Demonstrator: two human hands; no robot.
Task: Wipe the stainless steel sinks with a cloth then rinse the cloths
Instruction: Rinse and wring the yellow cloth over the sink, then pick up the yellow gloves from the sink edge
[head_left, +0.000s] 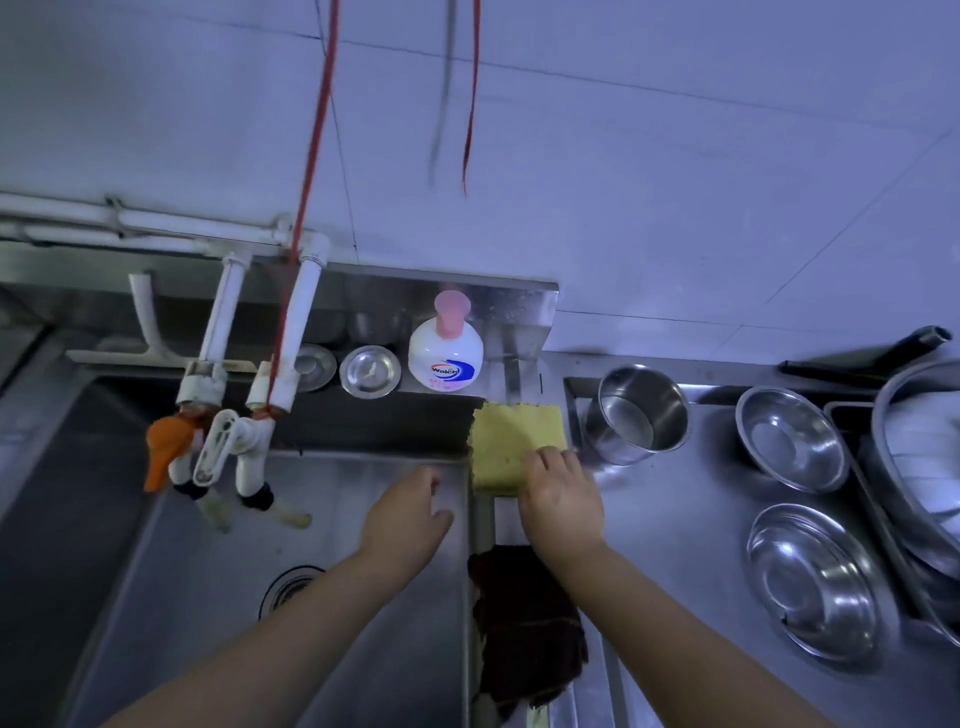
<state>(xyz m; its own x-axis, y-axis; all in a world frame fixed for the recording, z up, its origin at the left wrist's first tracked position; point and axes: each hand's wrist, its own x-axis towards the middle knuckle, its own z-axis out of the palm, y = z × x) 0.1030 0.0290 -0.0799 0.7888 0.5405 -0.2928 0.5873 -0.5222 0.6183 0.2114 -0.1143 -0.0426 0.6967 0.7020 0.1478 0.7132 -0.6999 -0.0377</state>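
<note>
A person stands at a shiny metal sink (218, 551) and looks down at both hands.

The right hand (563, 499) lies on the near edge of a yellow cloth (514, 441). Its fingers bend down onto the cloth, but I cannot tell if they pinch it or just press on it. The yellow cloth lies flat on the rim at the right side of the sink, partly on the metal counter (691, 519).

The left hand (408, 519) hangs over the sink with nothing in it. Its fingers are loose and a little bent, close to the sink's right wall.

A dark brown cloth (524, 623) hangs over the same rim, nearer to the person, just under the right arm.

Behind the sink stands a white soap bottle (445, 353) with a pink pump top. Its label reads "Walch" in white letters on a red and blue patch. Just left of it lie two round metal drain covers (370, 371).

Two white pipes with taps (223, 452) reach down over the sink. One tap has an orange handle (163, 447). A thin red string (311, 156) hangs down the wall to the taps.

On the counter to the right are a small metal pot (639, 415) and two metal bowls (792, 447), one behind the other. The sink drain (291, 587) shows beside the left arm.
</note>
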